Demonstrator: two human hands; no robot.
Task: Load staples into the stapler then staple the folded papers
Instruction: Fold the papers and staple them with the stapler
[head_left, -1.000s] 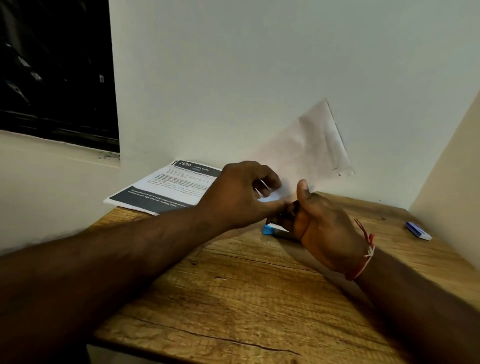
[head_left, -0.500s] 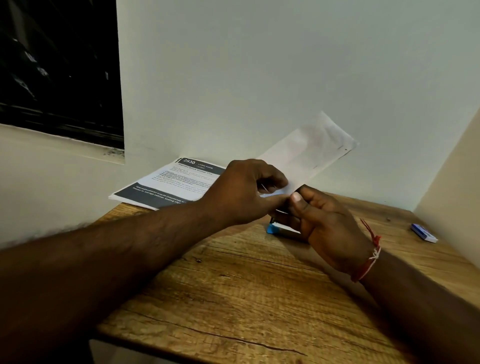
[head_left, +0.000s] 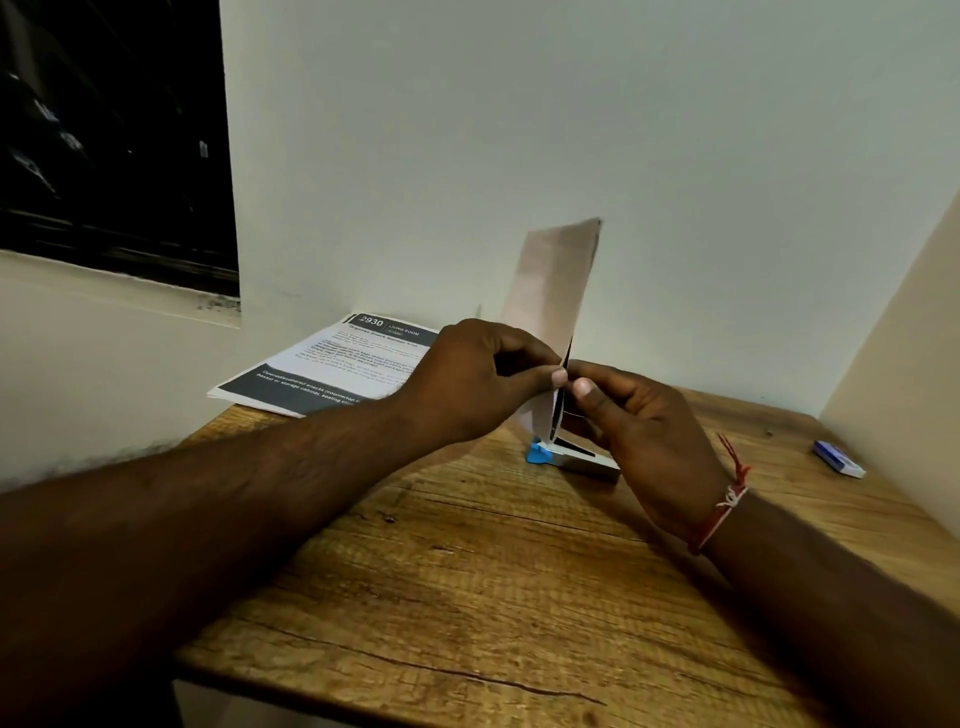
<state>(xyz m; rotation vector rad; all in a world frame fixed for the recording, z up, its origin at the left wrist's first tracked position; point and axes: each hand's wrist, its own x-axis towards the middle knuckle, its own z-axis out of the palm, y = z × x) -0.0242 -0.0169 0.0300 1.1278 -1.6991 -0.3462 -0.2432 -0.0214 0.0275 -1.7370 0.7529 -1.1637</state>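
Note:
A folded paper (head_left: 553, 291) stands nearly upright above the middle of the wooden table (head_left: 467, 597). My left hand (head_left: 478, 379) pinches its lower edge from the left, thumb against forefinger. My right hand (head_left: 649, 431) pinches the same edge from the right, thumb tip close to the left thumb. Below the paper a blue and silver stapler (head_left: 566, 457) lies on the table, partly hidden behind my right hand. A small blue and white staple box (head_left: 837, 459) lies at the far right, near the side wall.
A stack of printed sheets (head_left: 332, 369) with dark header bands lies at the table's back left, overhanging the edge. Walls close in behind and on the right. A dark window sits at upper left.
The folded paper has swung from leaning to the right to standing almost upright. Both hands have lifted slightly off the stapler and now pinch the paper's lower edge together.

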